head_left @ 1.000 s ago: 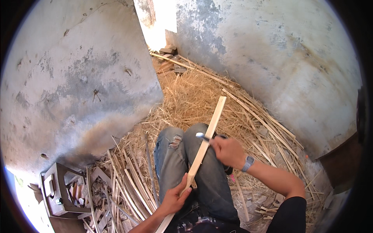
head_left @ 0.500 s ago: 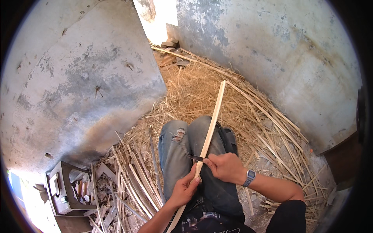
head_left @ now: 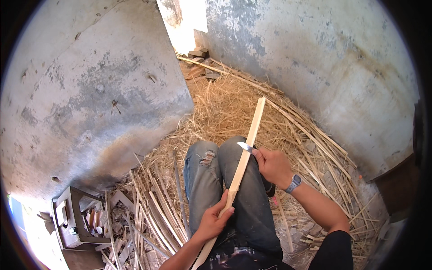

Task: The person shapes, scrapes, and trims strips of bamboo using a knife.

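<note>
A long pale wooden strip [head_left: 241,170] slants across my lap, its far end beyond my knees and its near end by my left forearm. My left hand [head_left: 215,220] is closed around its lower part, thumb on top. In my right hand [head_left: 273,167], which wears a wristwatch, a knife [head_left: 245,146] is gripped. Its short bright blade lies across the strip, above my right knee, pointing left. The knife's handle is mostly hidden in my fist.
Curly wood shavings [head_left: 225,105] cover the ground ahead. Long thin strips [head_left: 310,130] lie along the right wall, and more strips [head_left: 157,211] are heaped at my left. A box-like frame [head_left: 83,220] stands lower left, near a weathered wall [head_left: 99,90]. Bricks [head_left: 198,53] sit by the far gap.
My right hand has slid the knife up the strip, away from my left hand. The blade now catches the light. My left hand stays at nearly the same place.
</note>
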`<action>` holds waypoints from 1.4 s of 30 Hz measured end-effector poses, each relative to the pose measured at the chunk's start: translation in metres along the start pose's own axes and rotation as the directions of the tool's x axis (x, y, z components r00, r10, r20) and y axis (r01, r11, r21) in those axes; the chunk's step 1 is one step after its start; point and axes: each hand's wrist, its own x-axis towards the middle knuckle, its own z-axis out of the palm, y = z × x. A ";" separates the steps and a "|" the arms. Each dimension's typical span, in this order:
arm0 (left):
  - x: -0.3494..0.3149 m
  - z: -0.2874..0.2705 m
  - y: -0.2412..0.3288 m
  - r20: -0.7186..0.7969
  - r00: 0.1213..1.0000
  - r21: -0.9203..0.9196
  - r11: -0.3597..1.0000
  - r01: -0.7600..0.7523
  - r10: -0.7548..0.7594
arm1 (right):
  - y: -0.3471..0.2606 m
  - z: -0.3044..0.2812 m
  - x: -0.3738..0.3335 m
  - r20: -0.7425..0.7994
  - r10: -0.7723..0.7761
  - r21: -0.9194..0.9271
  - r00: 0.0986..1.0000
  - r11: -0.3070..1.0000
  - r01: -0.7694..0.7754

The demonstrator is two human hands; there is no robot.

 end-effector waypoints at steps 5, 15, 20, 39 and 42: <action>-0.003 -0.007 0.028 0.048 0.984 -0.064 0.983 0.174 -0.171 | -0.020 0.005 -0.031 0.148 -0.132 0.011 0.980 0.991 0.132; 0.005 -0.014 0.015 0.178 0.972 -0.330 0.921 0.205 -0.153 | -0.034 -0.001 -0.030 0.248 -0.238 0.087 0.939 0.971 0.224; 0.009 -0.007 0.016 0.144 0.980 -0.348 0.920 0.179 -0.136 | -0.022 0.008 -0.026 0.145 -0.091 0.045 0.985 0.995 0.086; 0.009 -0.004 0.029 0.137 0.976 -0.200 0.960 0.195 -0.170 | -0.023 0.006 -0.044 0.138 -0.085 0.095 0.987 0.993 0.072; 0.009 -0.013 0.024 0.175 0.970 -0.296 0.931 0.215 -0.168 | -0.004 -0.013 -0.004 0.080 0.066 0.148 0.995 0.986 -0.077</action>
